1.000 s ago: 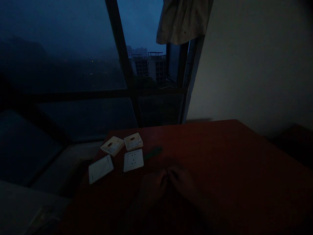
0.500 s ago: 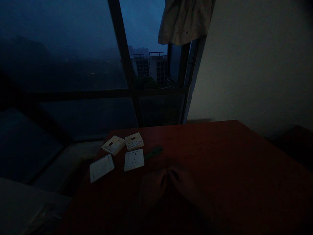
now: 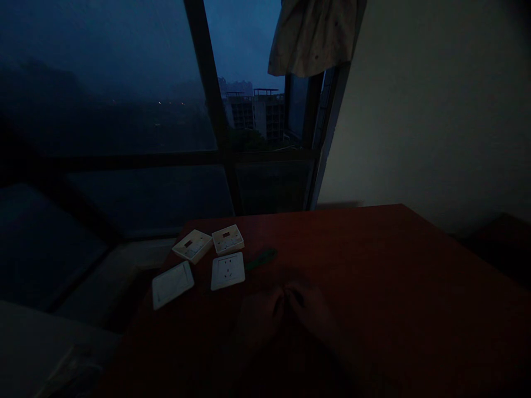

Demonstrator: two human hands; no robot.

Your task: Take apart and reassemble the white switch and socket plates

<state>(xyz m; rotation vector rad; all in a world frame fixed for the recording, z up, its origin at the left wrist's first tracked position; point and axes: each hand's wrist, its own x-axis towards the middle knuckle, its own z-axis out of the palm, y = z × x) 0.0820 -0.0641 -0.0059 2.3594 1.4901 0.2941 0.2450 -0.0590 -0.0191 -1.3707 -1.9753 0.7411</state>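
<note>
In dim light, my left hand (image 3: 262, 310) and my right hand (image 3: 310, 305) meet fingertip to fingertip low over the reddish-brown table (image 3: 373, 260). Both are closed in a pinch; whatever lies between the fingers, if anything, is too dark to make out. Just beyond them a green-handled tool (image 3: 262, 258) rests beside a white wall socket (image 3: 228, 271) with plug slots. To the left lies a plain white switch plate (image 3: 172, 284). Two white mounting boxes (image 3: 192, 245), (image 3: 228, 239) sit behind these plates.
A dark-framed window (image 3: 224, 157) runs along the table's far and left sides, with a short curtain (image 3: 315, 41) hanging at its top. A pale wall (image 3: 423, 110) rises behind the table on the right. Some pale, unclear object (image 3: 70, 367) is at lower left.
</note>
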